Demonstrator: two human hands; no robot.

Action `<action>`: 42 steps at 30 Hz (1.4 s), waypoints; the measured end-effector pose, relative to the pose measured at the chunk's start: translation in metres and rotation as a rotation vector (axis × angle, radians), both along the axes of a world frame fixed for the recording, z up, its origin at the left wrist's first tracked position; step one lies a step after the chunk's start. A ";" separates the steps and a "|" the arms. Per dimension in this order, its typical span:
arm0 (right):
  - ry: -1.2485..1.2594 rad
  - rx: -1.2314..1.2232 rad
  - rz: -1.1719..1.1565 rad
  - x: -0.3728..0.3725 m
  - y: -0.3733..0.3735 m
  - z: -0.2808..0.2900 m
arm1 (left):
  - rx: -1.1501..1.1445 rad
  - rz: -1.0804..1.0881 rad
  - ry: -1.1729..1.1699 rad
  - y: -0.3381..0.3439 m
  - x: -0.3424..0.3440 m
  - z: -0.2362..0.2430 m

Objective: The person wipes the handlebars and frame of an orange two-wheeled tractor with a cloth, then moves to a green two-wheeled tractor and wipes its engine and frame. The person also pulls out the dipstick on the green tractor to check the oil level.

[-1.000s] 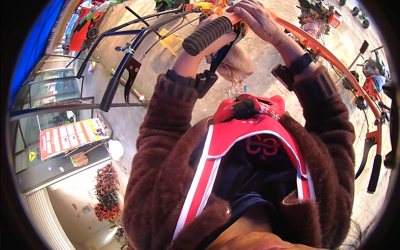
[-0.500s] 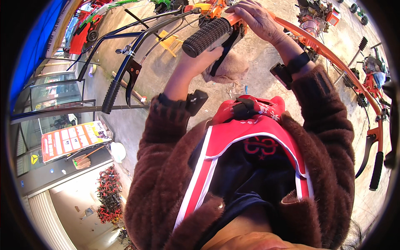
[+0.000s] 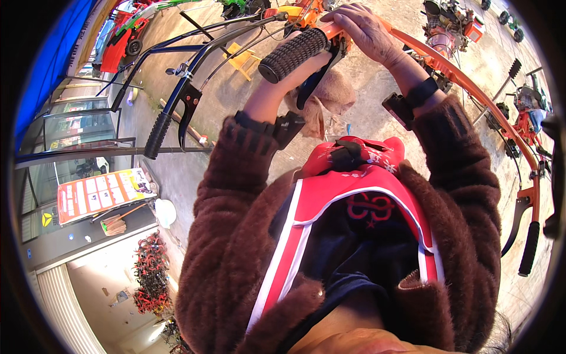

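My right hand (image 3: 368, 36) is closed over the orange handlebar (image 3: 430, 56) near a ribbed black grip (image 3: 289, 58). My left hand (image 3: 300, 75) is behind and below that grip, near a black curved lever (image 3: 312, 82); the grip hides most of its fingers. A brown sack-like cloth (image 3: 336, 94) lies on the floor below. To the left are a dark tubular handlebar (image 3: 200, 62) with a black grip (image 3: 156, 133) and lever (image 3: 188, 115). The orange bar curves down right to another lever (image 3: 519, 212) and grip (image 3: 529, 248).
Around me are a yellow stool (image 3: 242, 59), red machines (image 3: 118, 44), engines (image 3: 448, 32) and tillers (image 3: 525, 118) on the concrete floor (image 3: 389, 106). Leftward stand glass cases (image 3: 76, 130), a printed board (image 3: 103, 192), a broom (image 3: 112, 224) and stacked red-black parts (image 3: 150, 271).
My left hand shifted down and back half a second ago and is now up and forward again behind the grip, with more cloth showing below. My right hand stays on the orange bar.
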State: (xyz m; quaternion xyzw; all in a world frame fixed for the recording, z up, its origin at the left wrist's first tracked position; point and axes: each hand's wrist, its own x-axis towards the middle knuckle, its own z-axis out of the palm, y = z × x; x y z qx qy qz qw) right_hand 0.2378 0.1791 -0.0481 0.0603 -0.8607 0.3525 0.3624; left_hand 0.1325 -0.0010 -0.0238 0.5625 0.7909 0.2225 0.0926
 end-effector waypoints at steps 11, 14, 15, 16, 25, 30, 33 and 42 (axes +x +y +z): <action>0.044 0.147 -0.057 -0.006 0.006 -0.015 | 0.001 -0.064 -0.140 -0.005 -0.005 -0.007; 0.043 0.142 -0.046 -0.007 0.009 -0.017 | 0.204 0.015 -0.352 -0.031 -0.005 -0.013; 0.043 0.132 -0.035 -0.007 0.009 -0.017 | 0.179 0.078 -0.445 -0.046 -0.002 -0.013; 0.047 0.148 -0.037 -0.007 0.009 -0.017 | 0.154 0.144 -0.538 -0.060 0.001 -0.012; 0.049 0.171 -0.035 -0.010 0.012 -0.018 | 0.150 0.210 -0.675 -0.075 0.009 -0.006; 0.095 0.185 -0.030 -0.013 0.014 -0.023 | 0.293 -0.034 -0.473 -0.043 -0.009 -0.007; 0.091 0.170 -0.019 -0.013 0.014 -0.023 | 0.238 -0.027 -0.471 -0.028 -0.012 -0.006; 0.089 0.170 -0.011 -0.010 0.012 -0.020 | 0.096 0.091 -0.715 -0.032 -0.004 -0.020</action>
